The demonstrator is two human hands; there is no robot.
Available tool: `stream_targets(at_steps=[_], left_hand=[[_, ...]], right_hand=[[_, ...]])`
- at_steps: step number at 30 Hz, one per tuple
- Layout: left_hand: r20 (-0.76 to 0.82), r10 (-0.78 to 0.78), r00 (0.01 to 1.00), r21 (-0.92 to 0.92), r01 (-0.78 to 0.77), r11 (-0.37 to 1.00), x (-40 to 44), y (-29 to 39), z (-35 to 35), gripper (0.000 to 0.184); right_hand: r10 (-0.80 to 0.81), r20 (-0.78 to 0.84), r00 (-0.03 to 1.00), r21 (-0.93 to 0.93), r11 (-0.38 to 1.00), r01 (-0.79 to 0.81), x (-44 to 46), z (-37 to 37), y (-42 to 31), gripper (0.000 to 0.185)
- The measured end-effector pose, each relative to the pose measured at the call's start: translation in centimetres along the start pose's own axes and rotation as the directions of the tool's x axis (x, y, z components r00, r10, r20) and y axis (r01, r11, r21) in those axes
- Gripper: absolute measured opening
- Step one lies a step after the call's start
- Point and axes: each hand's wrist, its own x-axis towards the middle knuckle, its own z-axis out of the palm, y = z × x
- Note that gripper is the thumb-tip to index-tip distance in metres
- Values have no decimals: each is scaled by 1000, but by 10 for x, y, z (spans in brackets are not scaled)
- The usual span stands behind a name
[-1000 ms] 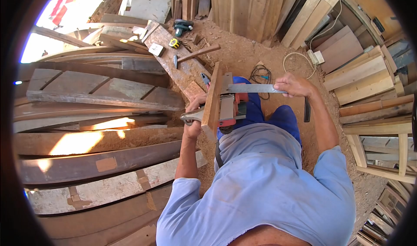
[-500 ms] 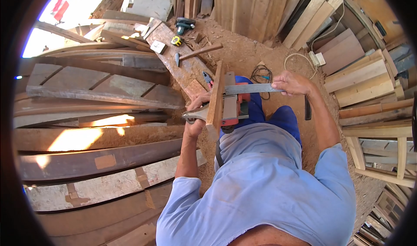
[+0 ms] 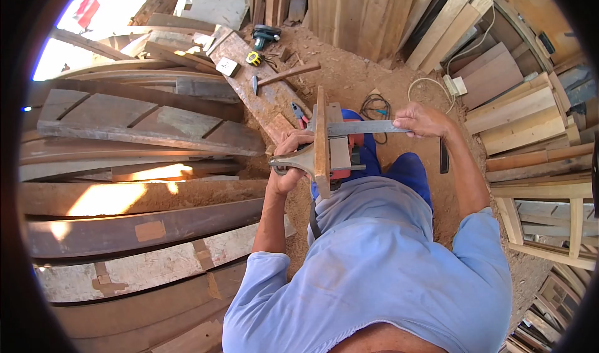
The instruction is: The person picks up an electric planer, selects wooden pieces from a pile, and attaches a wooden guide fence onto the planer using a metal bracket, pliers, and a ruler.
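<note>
A red electric planer (image 3: 340,152) is held in front of my lap, its flat grey sole turned up towards me. Along its left side runs a narrow wooden board (image 3: 322,156), with a pale metal bracket (image 3: 298,160) behind it. My left hand (image 3: 287,166) is closed around the bracket side, some fingers hidden behind the metal. Between the thumb and fingers of my right hand (image 3: 424,120) is one end of a flat steel ruler (image 3: 368,127). The ruler lies across the sole, and its far end meets the wooden board.
A plank (image 3: 240,66) on the ground carries a hammer (image 3: 284,77), a yellow tape measure (image 3: 253,58), a dark green power tool (image 3: 265,36) and pliers (image 3: 297,110). Stacked boards (image 3: 150,191) line the left side. Cables (image 3: 375,108) lie on the dusty floor; timber (image 3: 518,116) leans at right.
The planer with its board and bracket has turned slightly and shifted a little right, showing more of the board's face. The ruler and my right hand have moved slightly right.
</note>
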Motion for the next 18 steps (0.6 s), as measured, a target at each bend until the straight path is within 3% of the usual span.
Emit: stream_targets(at_steps=[13, 16, 17, 18], left_hand=[[11, 3, 1000, -19, -3, 1000, 3, 3, 1, 69], [5, -62, 998, 57, 61, 996, 2, 11, 6, 69], [2, -83, 997, 83, 83, 993, 1, 11, 7, 69], [-37, -4, 999, 58, 6, 998, -1, 7, 9, 68]], right_hand=[[25, 3, 1000, 33, 999, -25, -5, 1, 0, 34], [82, -86, 993, 160, 985, -67, -12, 7, -1, 30], [15, -128, 992, 303, 953, 24, -16, 13, 1, 27], [-43, -178, 983, 435, 892, 118, -22, 19, 3, 24]])
